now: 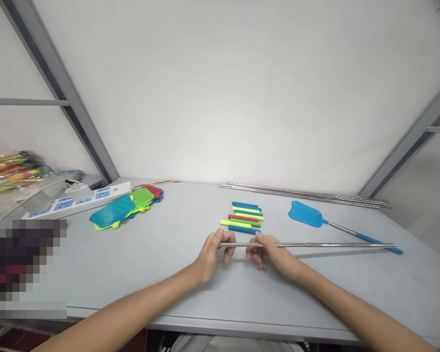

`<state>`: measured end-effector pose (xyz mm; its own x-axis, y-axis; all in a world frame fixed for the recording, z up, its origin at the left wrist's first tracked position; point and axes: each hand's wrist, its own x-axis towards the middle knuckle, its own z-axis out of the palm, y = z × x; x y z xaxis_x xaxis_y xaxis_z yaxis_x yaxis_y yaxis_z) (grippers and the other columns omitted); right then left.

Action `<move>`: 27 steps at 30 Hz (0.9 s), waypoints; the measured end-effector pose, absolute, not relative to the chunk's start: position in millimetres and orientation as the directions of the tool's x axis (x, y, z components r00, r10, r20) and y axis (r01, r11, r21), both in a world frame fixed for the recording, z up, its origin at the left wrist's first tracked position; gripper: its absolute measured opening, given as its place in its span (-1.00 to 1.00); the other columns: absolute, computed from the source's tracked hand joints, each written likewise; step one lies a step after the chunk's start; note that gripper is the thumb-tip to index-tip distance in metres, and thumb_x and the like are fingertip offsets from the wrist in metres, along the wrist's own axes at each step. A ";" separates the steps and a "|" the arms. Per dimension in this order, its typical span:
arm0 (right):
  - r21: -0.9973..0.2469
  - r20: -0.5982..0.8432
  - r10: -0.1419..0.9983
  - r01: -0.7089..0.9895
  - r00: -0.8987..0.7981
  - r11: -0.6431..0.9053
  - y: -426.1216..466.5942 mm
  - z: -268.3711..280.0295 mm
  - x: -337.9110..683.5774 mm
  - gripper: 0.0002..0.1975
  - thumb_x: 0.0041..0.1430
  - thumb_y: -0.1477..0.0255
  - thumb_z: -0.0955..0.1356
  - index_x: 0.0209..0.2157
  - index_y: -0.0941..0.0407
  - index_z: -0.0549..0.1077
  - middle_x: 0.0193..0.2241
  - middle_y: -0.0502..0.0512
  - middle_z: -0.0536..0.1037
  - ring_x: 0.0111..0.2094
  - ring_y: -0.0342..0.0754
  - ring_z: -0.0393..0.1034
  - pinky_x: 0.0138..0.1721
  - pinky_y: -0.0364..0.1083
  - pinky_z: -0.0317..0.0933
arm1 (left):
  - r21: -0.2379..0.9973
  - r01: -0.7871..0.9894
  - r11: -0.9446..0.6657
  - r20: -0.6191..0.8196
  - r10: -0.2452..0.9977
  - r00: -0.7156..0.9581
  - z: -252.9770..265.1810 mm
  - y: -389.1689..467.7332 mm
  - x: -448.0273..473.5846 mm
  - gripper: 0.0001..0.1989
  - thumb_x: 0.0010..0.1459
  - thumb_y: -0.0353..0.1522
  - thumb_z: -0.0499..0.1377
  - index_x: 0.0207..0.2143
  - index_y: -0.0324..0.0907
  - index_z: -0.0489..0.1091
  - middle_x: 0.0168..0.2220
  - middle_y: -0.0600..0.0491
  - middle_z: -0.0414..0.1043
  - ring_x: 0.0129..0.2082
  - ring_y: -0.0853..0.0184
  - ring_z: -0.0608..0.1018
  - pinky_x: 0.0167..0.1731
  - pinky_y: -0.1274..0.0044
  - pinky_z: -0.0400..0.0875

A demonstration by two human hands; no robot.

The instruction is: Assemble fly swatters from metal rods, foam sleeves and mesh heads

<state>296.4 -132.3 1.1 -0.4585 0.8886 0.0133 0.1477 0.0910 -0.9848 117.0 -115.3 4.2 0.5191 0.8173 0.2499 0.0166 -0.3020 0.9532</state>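
A thin silver telescopic rod (330, 244) lies level across both hands above the table. My left hand (214, 249) pinches its left end between thumb and fingers. Farther along, my right hand (269, 248) grips the same rod, which runs on past the wrist to the right. Just beyond my hands lie several coloured plastic handles (244, 222) in blue, yellow, red and green. To the right rests a blue fly swatter (306, 214), complete with metal shaft and blue handle; the held rod passes over its handle end in view.
Several metal rods (308, 194) lie along the wall at the back right. Swatter heads (113, 212) in blue, green and red are piled at left, beside a white power strip (95, 196). Plastic-wrapped items (14, 171) sit far left. The grey table (190, 303) ends at a front edge.
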 end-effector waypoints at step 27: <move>-0.993 -0.099 0.734 0.116 -0.672 -0.028 -142.3 -7.1 302.5 -0.30 0.13 0.18 -0.20 -0.41 0.25 0.37 -0.68 0.02 0.29 -0.68 -0.22 0.04 -0.54 -0.17 0.00 | 1.000 0.002 0.023 -0.017 0.685 0.728 -4.1 -117.8 121.4 -0.37 0.13 -0.11 -0.42 -0.64 -0.29 0.23 -0.75 0.10 0.16 -0.77 0.50 0.21 -0.61 0.59 0.15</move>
